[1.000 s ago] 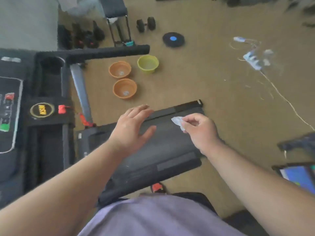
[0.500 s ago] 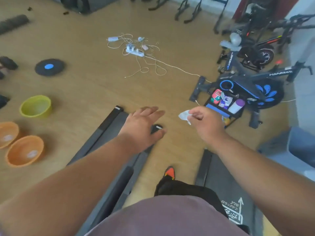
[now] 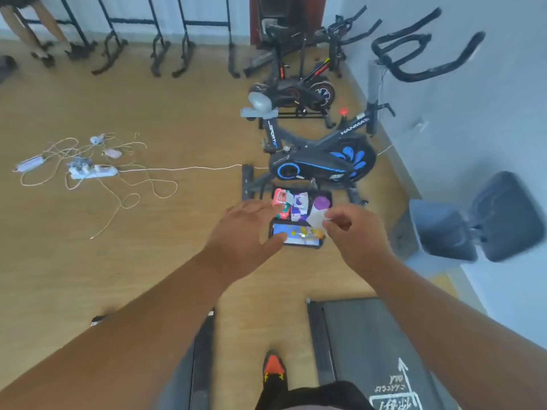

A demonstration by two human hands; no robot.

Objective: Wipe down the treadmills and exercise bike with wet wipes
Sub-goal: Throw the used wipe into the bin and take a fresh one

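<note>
Since half a second ago our view has tipped up and swung right: the yellow and orange bowls and the blue-centred disc have gone from the left edge, the cable tangle (image 3: 85, 167) now lies far left instead of up the middle, and the exercise bike (image 3: 321, 161) has come from the right edge toward the centre, with a second bike (image 3: 296, 90) behind it. Moving rightward, our left hand (image 3: 245, 232) reaches forward with its fingers spread and loose, holding nothing — before it hovered over the end of the left treadmill (image 3: 189, 377), which now shows only as a dark strip under our forearm. Beyond that hand a black tray (image 3: 302, 217) of packets and a purple-capped bottle sits on the wooden floor (image 3: 88, 276) just in front of the bike's base. Our right hand (image 3: 352, 232) keeps pinching the wet wipe (image 3: 316, 217) between thumb and fingertips; the wipe is a small, crumpled white scrap, blurred, sticking out leftward from the fingers toward the left hand, above the tray. The bike is black with blue petal marks on its flywheel cover; its long axis runs left to right, the grey saddle at the left end and the handlebars up to the right against the wall. Lower right, the right treadmill's (image 3: 370, 350) grey belt runs away from us, its white arrow pointing forward.
</note>
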